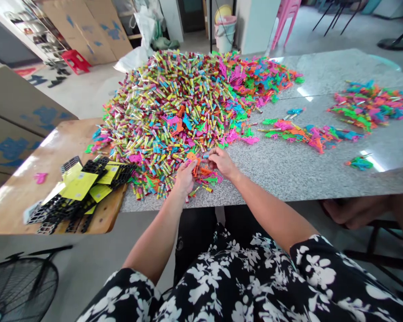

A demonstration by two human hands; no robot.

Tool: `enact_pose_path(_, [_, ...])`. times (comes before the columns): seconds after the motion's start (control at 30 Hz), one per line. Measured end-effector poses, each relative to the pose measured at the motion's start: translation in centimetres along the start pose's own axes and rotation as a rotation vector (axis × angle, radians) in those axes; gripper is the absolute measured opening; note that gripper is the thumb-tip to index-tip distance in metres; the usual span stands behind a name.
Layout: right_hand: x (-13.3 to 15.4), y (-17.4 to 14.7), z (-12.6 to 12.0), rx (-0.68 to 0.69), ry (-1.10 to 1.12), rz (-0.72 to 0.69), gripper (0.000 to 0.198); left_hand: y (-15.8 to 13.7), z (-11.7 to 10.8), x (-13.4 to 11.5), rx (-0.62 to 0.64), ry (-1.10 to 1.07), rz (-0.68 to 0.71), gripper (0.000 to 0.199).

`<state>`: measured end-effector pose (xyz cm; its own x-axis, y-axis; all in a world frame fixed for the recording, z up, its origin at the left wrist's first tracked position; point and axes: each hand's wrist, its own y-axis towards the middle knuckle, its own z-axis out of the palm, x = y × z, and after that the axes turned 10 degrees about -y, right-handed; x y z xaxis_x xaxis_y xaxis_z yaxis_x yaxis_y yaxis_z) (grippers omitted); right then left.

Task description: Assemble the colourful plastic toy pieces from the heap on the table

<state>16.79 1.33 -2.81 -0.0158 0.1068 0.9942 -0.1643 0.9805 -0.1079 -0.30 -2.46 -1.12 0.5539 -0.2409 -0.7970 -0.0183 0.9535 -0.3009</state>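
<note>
My left hand point(185, 176) is closed around an orange plastic toy piece point(195, 163) at the near edge of a big heap. Close beside it on the right, my right hand point(223, 163) pinches a small tube with a blue label point(206, 156), its end pointing toward the orange piece. Whether the two parts touch, I cannot tell. The heap of small tubes point(161, 98) with yellow, red and blue labels rises just beyond both hands. Under my hands lie loose orange and pink plastic pieces point(211, 175).
Black plastic racks with yellow cards point(80, 185) lie on the wooden table point(6, 214) at left. Coloured plastic pieces point(255, 74) edge the heap, and more piles point(372, 105) lie rightward on the granite table point(289, 179). A fan point(23, 286) stands lower left; another person's leg point(356, 210) shows at right.
</note>
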Motion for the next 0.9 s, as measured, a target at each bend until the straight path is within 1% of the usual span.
enact_pose_path(0.07, [-0.1, -1.0, -0.2, 0.03, 0.103, -0.014, 0.018, -0.1, 0.3, 0.0, 0.029, 0.005, -0.015, 0.036])
enact_pose_path(0.13, [-0.1, -1.5, -0.5, 0.04, 0.124, -0.038, 0.02, -0.1, 0.5, -0.1, 0.045, 0.006, -0.022, 0.037])
enact_pose_path(0.3, [0.6, -2.2, -1.1, 0.054, 0.086, -0.126, 0.025, -0.5, 0.9, -0.4, 0.091, 0.033, -0.037, 0.037])
enact_pose_path(0.43, [1.2, -2.9, -1.5, 0.062, 0.004, -0.181, 0.025, -1.0, 1.1, -0.7, 0.117, 0.027, -0.044, 0.04])
enact_pose_path(0.57, [1.7, -3.3, -1.5, 0.045, -0.052, -0.163, 0.024, -1.2, 1.2, -0.8, 0.15, 0.084, -0.019, 0.045])
enact_pose_path(0.77, [2.4, -3.5, -1.8, 0.032, -0.102, -0.091, 0.02, -1.4, 1.1, -0.7, 0.216, 0.303, 0.047, 0.045])
enact_pose_path(0.9, [2.9, -3.5, -2.7, 0.074, -0.13, -0.081, 0.016, -1.8, 1.1, -1.4, 0.268, 0.433, 0.026, 0.046])
